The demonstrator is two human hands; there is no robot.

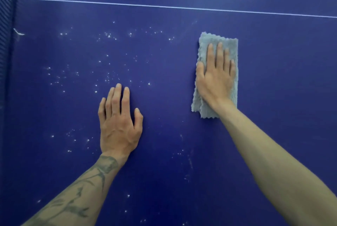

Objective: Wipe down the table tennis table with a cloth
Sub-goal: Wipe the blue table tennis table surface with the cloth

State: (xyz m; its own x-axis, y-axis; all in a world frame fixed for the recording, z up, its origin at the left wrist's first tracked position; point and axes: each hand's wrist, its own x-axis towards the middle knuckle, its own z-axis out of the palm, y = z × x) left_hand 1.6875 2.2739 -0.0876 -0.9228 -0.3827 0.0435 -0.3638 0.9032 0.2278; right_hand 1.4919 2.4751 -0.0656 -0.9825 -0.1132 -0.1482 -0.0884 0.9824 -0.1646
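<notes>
white specks [107,58] are scattered just past the fingertips of the left hand [119,122], which rests flat with fingers straight on the table [282,98]. right hand [215,76] presses the grey cloth [218,47] flat under straight fingers, so mid-wipe i'd say, and next it needs a sweep left through those specks

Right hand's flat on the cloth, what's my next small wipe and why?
Probably slide the right hand and grey cloth leftward across the table: the white specks cluster to its left, above and around the resting left hand, while the blue surface by the cloth looks mostly clean.
</notes>
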